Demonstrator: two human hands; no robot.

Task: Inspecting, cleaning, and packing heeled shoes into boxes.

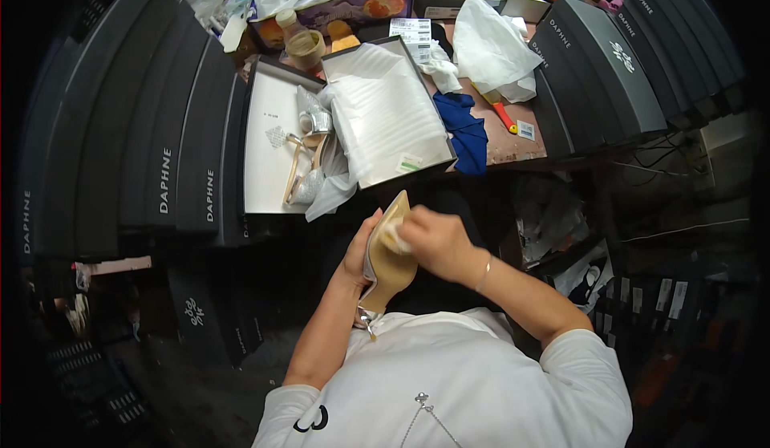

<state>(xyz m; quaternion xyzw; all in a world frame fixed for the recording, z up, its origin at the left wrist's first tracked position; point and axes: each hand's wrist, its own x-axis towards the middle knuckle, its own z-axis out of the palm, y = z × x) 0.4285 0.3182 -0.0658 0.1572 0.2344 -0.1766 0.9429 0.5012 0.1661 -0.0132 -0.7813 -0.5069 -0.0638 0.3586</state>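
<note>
Shoe (391, 263), a beige high-heeled one, sits upturned in front of the person's chest, sole toward the camera, toe pointing up at the table edge and heel down by the white shirt (449, 384). Left hand (358, 249) is wrapped around the shoe's left side, fingers closed on it from beneath. Right hand (433, 239) is clenched on a small white pad (395, 235) and presses it against the sole near the toe; a thin bracelet (484, 274) circles that wrist.

Just above the shoe, on the table, lies an open shoe box (387, 113) lined with white ribbed paper. Left of this box rests its lid (269, 139), upturned, with a second shoe (303, 171) of the same kind and crumpled tissue in it. Right of the box, a blue cloth (464, 131) hangs toward the table edge, and beyond it a white plastic bag (496, 51) lies over a red-handled tool (504, 116). Behind the box stands a roll of brown tape (305, 47).

Stacks of dark grey shoe boxes (172, 143) flank the open box on the left, and more of them (609, 63) rise on the right.
</note>
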